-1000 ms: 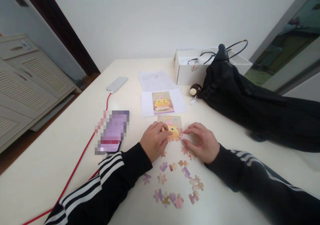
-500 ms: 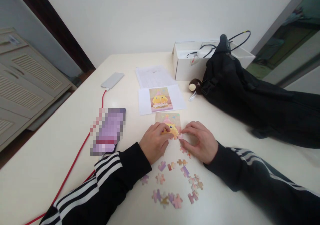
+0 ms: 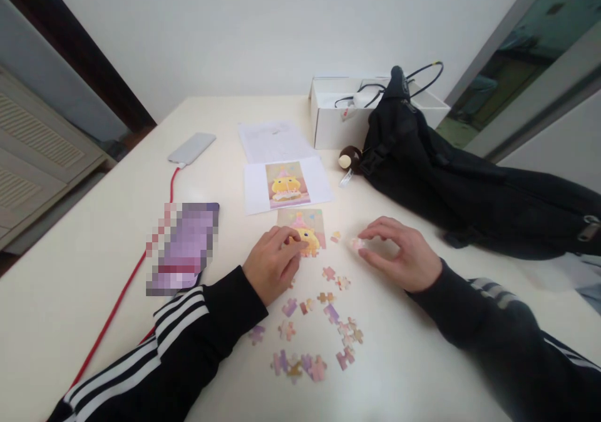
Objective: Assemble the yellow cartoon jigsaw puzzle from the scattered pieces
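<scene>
A partly assembled jigsaw puzzle [image 3: 315, 220] with a yellow figure in a pink hat lies mid-table. My left hand [image 3: 275, 262] rests at its lower left, fingers curled and pressed on its edge, covering that part. My right hand [image 3: 404, 253] is apart from the puzzle, to its right. Its thumb and fingertips pinch a pale pink jigsaw piece [image 3: 357, 243], partly hidden by the fingers. A loose yellowish piece [image 3: 335, 236] lies between the puzzle and my right hand. Below, several loose pieces [image 3: 331, 312] in purple, pink and brown are scattered.
Behind the puzzle lies a printed sheet [image 3: 322, 181] with the same picture. A phone [image 3: 188, 240], a red cable [image 3: 117, 306] and a grey power bank [image 3: 192, 148] are on the left. A black bag [image 3: 436, 165] leans against a white box [image 3: 335, 124] on the right.
My right hand has moved right, away from the puzzle's edge, with a piece in its fingers. A yellowish loose piece now shows beside the puzzle. The whole view has shifted slightly.
</scene>
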### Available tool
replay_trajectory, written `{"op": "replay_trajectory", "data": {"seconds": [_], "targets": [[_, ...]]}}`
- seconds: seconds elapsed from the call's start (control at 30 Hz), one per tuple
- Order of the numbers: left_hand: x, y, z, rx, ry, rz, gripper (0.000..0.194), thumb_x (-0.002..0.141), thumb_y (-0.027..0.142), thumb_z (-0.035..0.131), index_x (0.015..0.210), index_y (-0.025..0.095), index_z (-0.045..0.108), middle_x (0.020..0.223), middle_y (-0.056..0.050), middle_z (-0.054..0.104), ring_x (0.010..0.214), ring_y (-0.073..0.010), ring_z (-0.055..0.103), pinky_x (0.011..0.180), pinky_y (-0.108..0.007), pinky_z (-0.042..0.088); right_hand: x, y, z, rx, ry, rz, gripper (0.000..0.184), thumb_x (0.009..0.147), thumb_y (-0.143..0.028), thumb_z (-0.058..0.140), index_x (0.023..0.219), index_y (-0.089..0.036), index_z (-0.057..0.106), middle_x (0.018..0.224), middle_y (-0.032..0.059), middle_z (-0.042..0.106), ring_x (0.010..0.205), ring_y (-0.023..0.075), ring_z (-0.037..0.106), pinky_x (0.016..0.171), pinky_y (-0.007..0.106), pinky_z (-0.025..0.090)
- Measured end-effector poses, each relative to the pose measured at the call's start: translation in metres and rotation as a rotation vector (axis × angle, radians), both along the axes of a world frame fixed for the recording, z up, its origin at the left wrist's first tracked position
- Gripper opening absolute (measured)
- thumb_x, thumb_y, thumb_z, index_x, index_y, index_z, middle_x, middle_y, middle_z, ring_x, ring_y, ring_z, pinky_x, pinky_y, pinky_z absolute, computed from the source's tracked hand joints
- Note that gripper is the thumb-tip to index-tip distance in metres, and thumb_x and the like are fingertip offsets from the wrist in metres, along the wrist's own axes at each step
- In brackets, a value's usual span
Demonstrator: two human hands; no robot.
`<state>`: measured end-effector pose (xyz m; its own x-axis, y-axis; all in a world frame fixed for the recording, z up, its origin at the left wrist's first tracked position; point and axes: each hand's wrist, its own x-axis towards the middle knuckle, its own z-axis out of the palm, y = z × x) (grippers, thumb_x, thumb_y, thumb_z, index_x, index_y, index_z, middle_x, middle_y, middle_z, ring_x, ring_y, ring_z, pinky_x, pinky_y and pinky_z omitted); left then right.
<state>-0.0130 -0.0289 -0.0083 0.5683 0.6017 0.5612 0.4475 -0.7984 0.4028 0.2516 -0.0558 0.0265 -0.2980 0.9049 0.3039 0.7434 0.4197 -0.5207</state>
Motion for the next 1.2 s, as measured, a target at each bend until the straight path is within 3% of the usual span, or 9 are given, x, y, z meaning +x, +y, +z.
{"op": "replay_trajectory", "data": {"seconds": [0.2, 0.53, 0.9, 1.03, 1.2], "targets": [[-0.002, 0.001, -0.001, -0.003, -0.044, 0.002, 0.02, 0.083, 0.004, 0.049, 0.096, 0.013, 0.062, 0.098, -0.008, 0.054, 0.085, -0.0156, 0.046, 0.074, -0.032, 0.043, 0.02, -0.012, -0.005, -0.126, -0.118, 0.134, 0.016, 0.082, -0.033, 0.059, 0.087, -0.019, 0.065, 0.085, 0.0078, 0.063, 0.08, 0.0211, 0.057, 0.075, 0.038, 0.047], [-0.001, 0.003, 0.002, -0.002, -0.09, 0.029, 0.017, 0.084, 0.005, 0.05, 0.093, 0.012, 0.063, 0.096, -0.009, 0.056, 0.083, -0.0146, 0.047, 0.072, -0.03, 0.044, -0.023, -0.029, -0.012, 0.021, -0.045, 0.347, 0.019, 0.089, -0.028, 0.052, 0.1, -0.019, 0.065, 0.092, 0.0093, 0.059, 0.083, 0.0206, 0.053, 0.074, 0.036, 0.045], [-0.033, 0.004, 0.007, 0.08, 0.05, -0.056, 0.013, 0.086, 0.013, 0.053, 0.095, 0.013, 0.062, 0.085, -0.005, 0.06, 0.075, -0.0121, 0.054, 0.068, -0.025, 0.043, 0.0, -0.02, -0.006, 0.117, -0.133, 0.257, 0.02, 0.093, -0.025, 0.046, 0.094, -0.016, 0.064, 0.083, 0.009, 0.062, 0.077, 0.0202, 0.054, 0.071, 0.035, 0.045], [-0.034, -0.003, 0.013, 0.057, 0.083, -0.087, 0.01, 0.087, 0.019, 0.053, 0.088, 0.014, 0.062, 0.07, -0.001, 0.055, 0.063, -0.0107, 0.049, 0.061, -0.025, 0.039, -0.008, -0.03, -0.004, 0.099, -0.177, 0.338, 0.022, 0.095, -0.026, 0.044, 0.097, -0.017, 0.064, 0.084, 0.0089, 0.063, 0.075, 0.0195, 0.055, 0.07, 0.034, 0.045], [-0.025, -0.015, 0.014, 0.054, 0.139, -0.163, 0.013, 0.088, 0.02, 0.05, 0.087, 0.015, 0.062, 0.078, -0.004, 0.058, 0.069, -0.0133, 0.05, 0.064, -0.028, 0.039, -0.022, -0.044, -0.006, 0.133, -0.22, 0.417, 0.021, 0.095, -0.024, 0.043, 0.094, -0.018, 0.064, 0.081, 0.0079, 0.064, 0.075, 0.0195, 0.055, 0.072, 0.035, 0.045]]}}
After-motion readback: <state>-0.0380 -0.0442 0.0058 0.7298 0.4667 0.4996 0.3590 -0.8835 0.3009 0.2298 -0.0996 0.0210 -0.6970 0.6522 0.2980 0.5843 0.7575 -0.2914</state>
